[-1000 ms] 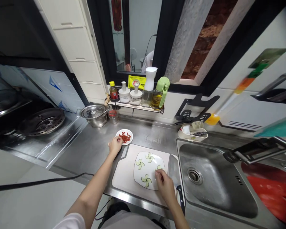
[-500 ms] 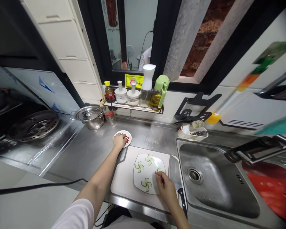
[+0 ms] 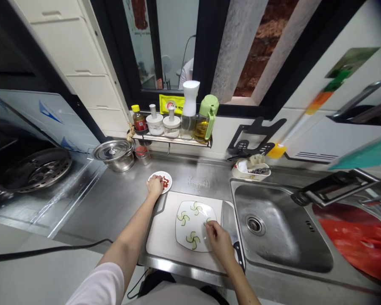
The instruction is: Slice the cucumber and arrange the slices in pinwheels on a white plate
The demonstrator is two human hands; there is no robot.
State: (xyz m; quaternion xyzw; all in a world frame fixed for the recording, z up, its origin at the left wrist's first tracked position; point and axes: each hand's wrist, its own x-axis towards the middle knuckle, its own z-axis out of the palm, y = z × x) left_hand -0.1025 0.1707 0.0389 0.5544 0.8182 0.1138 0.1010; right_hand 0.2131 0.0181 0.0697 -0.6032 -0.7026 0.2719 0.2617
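My left hand (image 3: 155, 185) reaches over a small white plate (image 3: 169, 177) with little red chopped pieces (image 3: 165, 182) on it. Its fingers are drawn together down among the pieces; what they pinch is hidden. On a white cutting board (image 3: 157, 245) lies a larger, squarish white plate (image 3: 181, 235). Thin green slices form pinwheels on it, such as the front one (image 3: 193, 239). Above the plate's right side, my right hand (image 3: 220, 241) is closed, thumb and fingertips together, partly covering another pinwheel. Anything in that pinch is too small to make out.
Right of the board is a steel sink (image 3: 285, 237). A knife (image 3: 238, 253) lies along the board's right edge. A lidded steel pot (image 3: 116, 156) stands at the back left, below a shelf of seasonings and an oil bottle (image 3: 206, 118). A gas burner (image 3: 40, 169) is far left.
The whole view has shifted slightly left and up. My left hand stays at the red pieces, and my right hand stays over the plate's right side, its fingers still together.
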